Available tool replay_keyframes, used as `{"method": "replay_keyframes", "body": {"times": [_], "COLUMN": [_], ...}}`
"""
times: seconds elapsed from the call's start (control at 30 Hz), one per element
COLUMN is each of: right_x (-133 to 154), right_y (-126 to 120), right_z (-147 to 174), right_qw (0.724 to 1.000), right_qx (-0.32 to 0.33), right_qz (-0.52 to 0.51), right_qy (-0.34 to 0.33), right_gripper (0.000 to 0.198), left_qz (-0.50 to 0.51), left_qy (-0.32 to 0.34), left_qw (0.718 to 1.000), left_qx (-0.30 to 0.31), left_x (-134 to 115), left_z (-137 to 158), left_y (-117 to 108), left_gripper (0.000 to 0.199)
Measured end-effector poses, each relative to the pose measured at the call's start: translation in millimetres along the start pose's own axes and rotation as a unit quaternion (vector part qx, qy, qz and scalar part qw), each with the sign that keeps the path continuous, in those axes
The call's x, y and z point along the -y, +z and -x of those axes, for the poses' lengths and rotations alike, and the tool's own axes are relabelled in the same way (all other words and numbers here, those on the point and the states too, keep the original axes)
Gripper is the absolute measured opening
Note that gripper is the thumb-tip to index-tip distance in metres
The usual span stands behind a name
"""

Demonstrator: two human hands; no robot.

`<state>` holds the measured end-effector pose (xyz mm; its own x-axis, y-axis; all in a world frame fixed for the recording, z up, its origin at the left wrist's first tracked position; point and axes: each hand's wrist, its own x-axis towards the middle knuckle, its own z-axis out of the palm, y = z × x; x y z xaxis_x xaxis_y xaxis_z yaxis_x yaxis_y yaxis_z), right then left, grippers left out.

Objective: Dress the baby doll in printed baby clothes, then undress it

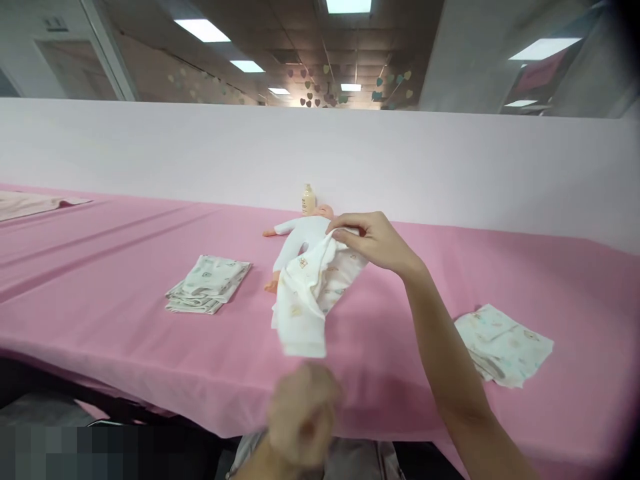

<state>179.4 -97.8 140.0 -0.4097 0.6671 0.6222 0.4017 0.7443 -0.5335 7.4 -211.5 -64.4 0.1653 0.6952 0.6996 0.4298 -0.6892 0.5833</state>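
My right hand (370,239) pinches the upper edge of a white printed baby garment (305,287) and lifts it over the table. The garment hangs in loose folds, and a sleeve-like part droops toward the front edge. My left hand (303,413) is low in front of the table, apart from the garment and smeared by motion, so its fingers cannot be made out. Behind the garment a baby doll (307,233) in a white suit lies on its back, its near side partly hidden by the cloth.
A pink cloth (130,267) covers the table. Left of the doll sits a folded stack of printed cloths (207,285); another folded printed piece (505,343) lies at right. A yellowish bottle (308,199) stands by the low white wall (200,153). A beige cloth (35,202) lies far left.
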Motion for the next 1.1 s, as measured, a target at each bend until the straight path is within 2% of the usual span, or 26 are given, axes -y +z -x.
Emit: {"method": "replay_keyframes", "body": {"times": [0.03, 0.07, 0.1, 0.13, 0.2, 0.3, 0.37, 0.4, 0.47, 0.5, 0.57, 0.6, 0.63, 0.77, 0.87, 0.93, 1.0, 1.07, 1.1], "right_x": [0, 0, 1, 2, 1, -5, -10, -11, -10, -8, -3, -1, 0, -7, -20, -28, -34, -36, -37], "right_y": [2, 3, 3, 3, 2, 1, 3, 4, 8, 11, 17, 21, 24, 32, 28, 18, 4, -12, -19], "right_z": [2, 4, 7, 8, 9, 7, 5, 4, 4, 5, 6, 7, 7, 4, -2, -4, -5, -3, -1], "right_qw": [1.0, 1.0, 1.0, 1.0, 1.0, 0.997, 0.985, 0.975, 0.966, 0.97, 0.984, 0.987, 0.99, 0.993, 0.985, 0.97, 0.949, 0.93, 0.925], "right_qx": [-0.003, -0.003, 0.001, 0.007, 0.011, -0.027, -0.1, -0.141, -0.179, -0.164, -0.091, -0.055, -0.032, -0.02, -0.038, -0.077, -0.143, -0.21, -0.23], "right_qz": [-0.006, -0.011, -0.014, -0.015, -0.003, 0.069, 0.143, 0.171, 0.185, 0.17, 0.118, 0.091, 0.066, -0.037, -0.135, -0.191, -0.224, -0.24, -0.245], "right_qy": [0.001, 0.0, -0.001, -0.002, -0.003, -0.009, -0.014, -0.01, 0.024, 0.051, 0.101, 0.116, 0.123, 0.108, 0.105, 0.132, 0.169, 0.181, 0.177], "right_gripper": [0.019, 0.019, 0.019, 0.019, 0.019, 0.015, 0.01, 0.008, 0.018, 0.028, 0.043, 0.045, 0.045, 0.034, 0.03, 0.028, 0.026, 0.023, 0.022], "left_qz": [0.005, 0.005, -0.004, -0.013, -0.006, 0.063, 0.158, 0.221, 0.358, 0.422, 0.52, 0.545, 0.555, 0.531, 0.533, 0.517, 0.453, 0.343, 0.285], "left_qy": [0.013, 0.015, 0.03, 0.041, 0.036, -0.023, -0.106, -0.161, -0.265, -0.304, -0.341, -0.347, -0.349, -0.321, -0.292, -0.281, -0.257, -0.222, -0.206], "left_qw": [0.998, 0.988, 0.976, 0.976, 0.986, 0.995, 0.981, 0.962, 0.895, 0.854, 0.783, 0.763, 0.755, 0.782, 0.794, 0.809, 0.848, 0.896, 0.918], "left_qx": [-0.056, -0.151, -0.214, -0.212, -0.164, -0.08, -0.044, -0.03, -0.007, -0.001, 0.001, -0.007, -0.02, -0.06, -0.024, -0.025, -0.095, -0.172, -0.184], "left_x": [-3, -6, -10, -13, -20, -22, -20, -19, -17, -17, -20, -23, -26, -40, -42, -38, -32, -27, -25], "left_z": [-28, -56, -82, -106, -142, -170, -179, -182, -189, -191, -195, -195, -195, -190, -191, -197, -205, -212, -214], "left_y": [-12, -22, -29, -33, -34, -26, -23, -22, -23, -23, -23, -22, -21, -14, -15, -21, -31, -43, -49], "left_gripper": [0.015, 0.017, 0.026, 0.035, 0.047, 0.035, 0.027, 0.027, 0.028, 0.029, 0.026, 0.023, 0.019, 0.013, 0.019, 0.016, 0.012, 0.008, 0.012]}}
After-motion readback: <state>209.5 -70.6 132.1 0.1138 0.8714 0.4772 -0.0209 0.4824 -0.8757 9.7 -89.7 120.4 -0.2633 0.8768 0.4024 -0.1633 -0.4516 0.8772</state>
